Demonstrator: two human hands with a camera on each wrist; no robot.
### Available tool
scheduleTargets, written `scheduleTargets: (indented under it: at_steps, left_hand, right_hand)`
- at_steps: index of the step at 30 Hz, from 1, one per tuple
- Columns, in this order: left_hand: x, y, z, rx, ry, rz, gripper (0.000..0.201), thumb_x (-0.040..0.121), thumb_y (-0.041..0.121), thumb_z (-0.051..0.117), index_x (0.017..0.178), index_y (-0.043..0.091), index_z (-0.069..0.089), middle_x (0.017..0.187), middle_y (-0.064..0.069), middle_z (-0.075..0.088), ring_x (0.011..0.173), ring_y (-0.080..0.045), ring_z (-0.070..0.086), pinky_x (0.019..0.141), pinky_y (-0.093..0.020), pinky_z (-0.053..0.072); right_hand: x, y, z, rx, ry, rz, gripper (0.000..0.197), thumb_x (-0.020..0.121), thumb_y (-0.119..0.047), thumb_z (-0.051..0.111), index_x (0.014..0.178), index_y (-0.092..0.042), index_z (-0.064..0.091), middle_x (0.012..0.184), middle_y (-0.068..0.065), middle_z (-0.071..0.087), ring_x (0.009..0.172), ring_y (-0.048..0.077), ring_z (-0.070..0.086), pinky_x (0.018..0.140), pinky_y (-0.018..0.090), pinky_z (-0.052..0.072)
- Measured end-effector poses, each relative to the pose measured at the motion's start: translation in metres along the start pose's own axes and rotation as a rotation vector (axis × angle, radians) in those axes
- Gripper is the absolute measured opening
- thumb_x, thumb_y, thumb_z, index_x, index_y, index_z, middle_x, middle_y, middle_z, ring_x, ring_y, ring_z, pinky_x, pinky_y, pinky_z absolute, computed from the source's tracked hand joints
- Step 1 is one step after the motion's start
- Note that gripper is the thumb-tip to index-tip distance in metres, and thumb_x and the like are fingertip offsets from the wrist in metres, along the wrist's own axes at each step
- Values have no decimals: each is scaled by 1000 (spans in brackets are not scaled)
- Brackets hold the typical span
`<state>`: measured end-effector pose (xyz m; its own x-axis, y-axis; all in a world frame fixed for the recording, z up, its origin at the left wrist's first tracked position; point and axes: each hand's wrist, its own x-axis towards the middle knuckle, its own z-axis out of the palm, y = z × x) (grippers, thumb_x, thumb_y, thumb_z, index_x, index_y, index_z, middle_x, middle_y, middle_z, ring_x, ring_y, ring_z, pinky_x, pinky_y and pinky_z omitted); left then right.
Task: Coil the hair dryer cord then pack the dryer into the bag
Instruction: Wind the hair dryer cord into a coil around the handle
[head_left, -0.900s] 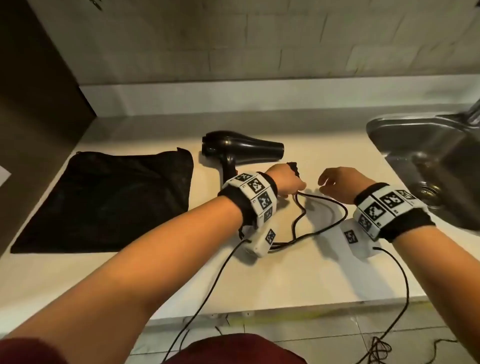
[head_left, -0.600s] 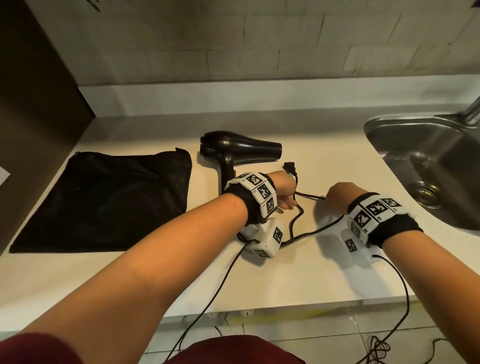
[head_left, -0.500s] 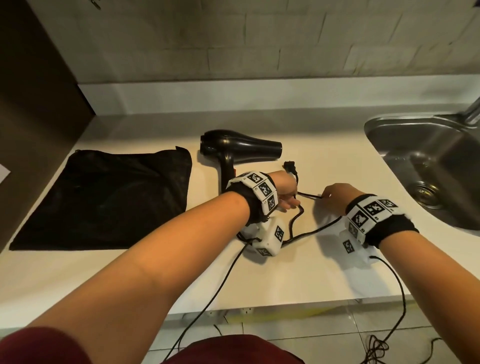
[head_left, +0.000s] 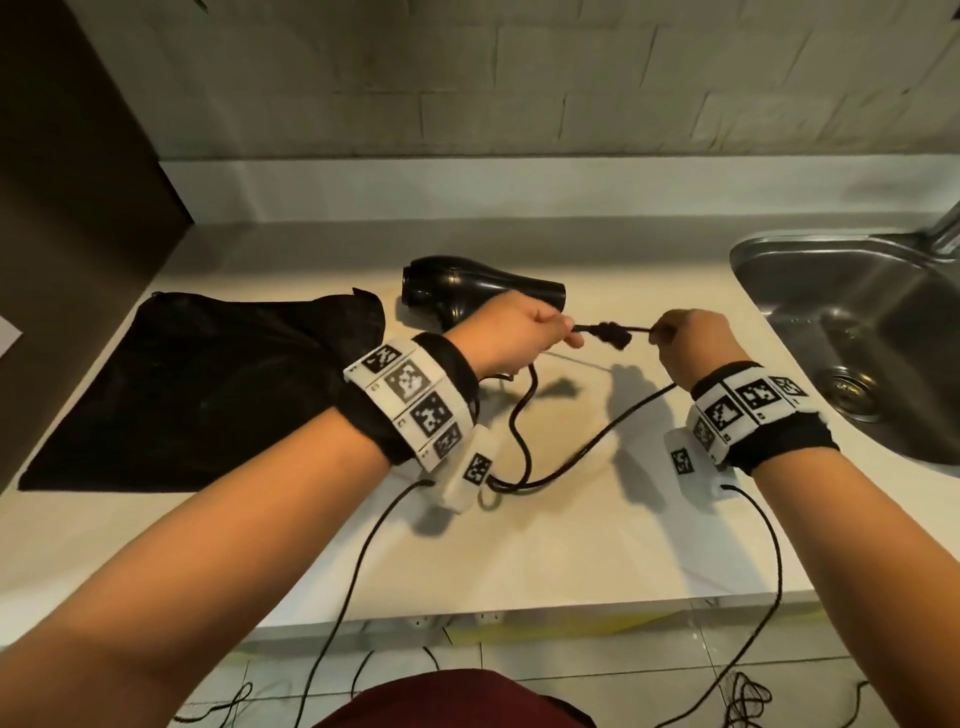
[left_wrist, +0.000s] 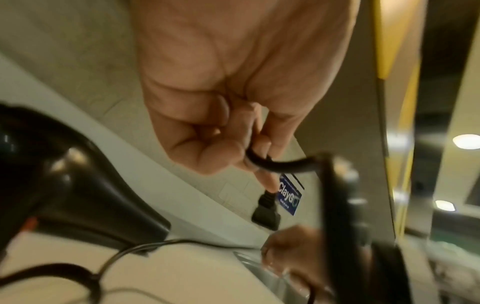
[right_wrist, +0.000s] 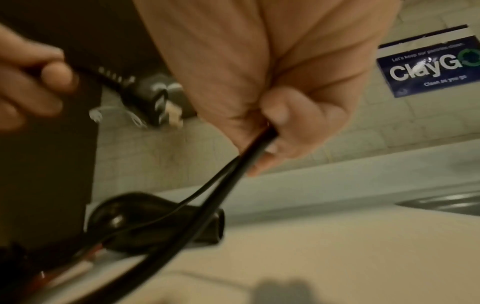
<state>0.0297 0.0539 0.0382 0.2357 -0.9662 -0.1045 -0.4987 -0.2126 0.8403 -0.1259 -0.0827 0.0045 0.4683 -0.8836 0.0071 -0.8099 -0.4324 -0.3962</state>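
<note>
We start at the fingers (left_wrist: 228, 156) of our left hand (head_left: 514, 332): they are curled in, and with the thumb they pinch the black cord (head_left: 524, 415) just behind its plug (head_left: 615, 332). The plug juts out toward our right hand (head_left: 688, 345), lifted off the counter (head_left: 571, 561). In the right wrist view the fingers (right_wrist: 293, 131) of that hand are curled tight too, clamped on a doubled stretch of cord (right_wrist: 233, 168) that runs out below the fist. Between the two hands a short length of cord is held nearly level in the air.

From the left hand the cord drops in a loop to the counter, passes under the left wrist, and climbs back up to the right hand. The hair dryer (head_left: 467, 291) lies on its side on the counter just behind the left hand, nozzle pointing right toward the sink (head_left: 857, 332). The black bag (head_left: 197, 395) lies flat to the dryer's left, its near corner just beside the dryer's rear end.

Both wrists wear bands with black-and-white markers (head_left: 415, 384), and thin cables hang from them over the counter edge to the tiled floor (head_left: 649, 691). A blue sign (right_wrist: 428, 63) reading "ClayGo" is stuck on the tiled wall.
</note>
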Motion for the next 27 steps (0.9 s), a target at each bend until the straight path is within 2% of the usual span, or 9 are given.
scheduleTargets:
  at_steps: [4,8,12,14,16,19,23,25,27]
  left_hand:
    - [-8,-9,3,211,17,27,30,94,27,44,120,15,53,64,5,49,57,-5,46,62,-22,40]
    - [-9,-12,1,189,126,54,61,93,23,48,144,14,16,80,-3,62,70,-12,55,76,-24,41]
    - [-3,-21,-5,72,147,53,19,93,21,48,110,14,53,68,5,55,59,-7,49,58,-21,39]
    - [-2,-25,-8,-19,133,59,5,93,19,47,90,20,52,64,5,54,59,-10,49,58,-23,42]
    - [-3,-28,-13,-93,87,65,12,93,15,47,84,23,50,63,4,53,58,-8,48,54,-18,42]
    - [-5,-30,-21,-216,39,71,20,93,8,44,81,23,50,62,1,51,49,1,48,47,-10,37]
    - [-3,-31,-24,-297,13,57,24,92,2,42,80,21,52,65,0,52,47,5,50,45,-7,36]
    - [-1,-27,-24,-298,14,52,23,93,4,43,80,20,52,65,0,52,45,5,49,44,-7,36]
    - [1,-25,-25,-287,11,33,19,93,6,44,80,19,52,66,-1,54,41,3,47,44,-9,38]
  right_hand:
    - [-9,-30,-10,162,155,-195,20,90,-6,46,95,0,65,98,20,66,77,26,54,67,23,34]
    - [-27,-54,-15,255,63,-348,18,88,-12,52,94,-6,68,95,7,55,79,17,45,65,17,26]
    - [-38,-62,-12,404,-67,-366,20,91,-15,49,99,-12,67,82,0,58,57,12,47,52,18,36]
    - [-40,-59,-12,544,-156,-314,26,95,-21,39,102,-19,64,75,0,61,42,6,46,39,14,37]
    - [-40,-51,-13,758,-201,-258,31,98,-21,30,100,-18,61,96,1,65,43,10,49,37,19,40]
    - [-36,-42,-12,856,-198,-217,29,96,-7,32,102,-15,60,110,2,60,50,16,50,39,21,42]
    - [-31,-45,3,584,-332,-347,29,93,-8,44,110,-28,57,88,1,62,60,5,58,40,15,42]
    - [-31,-52,12,582,-363,-420,22,92,-10,47,110,-18,58,86,-4,60,67,-5,59,52,9,46]
    - [-30,-54,17,610,-294,-409,16,92,-10,47,99,-16,60,84,0,61,75,3,59,68,16,50]
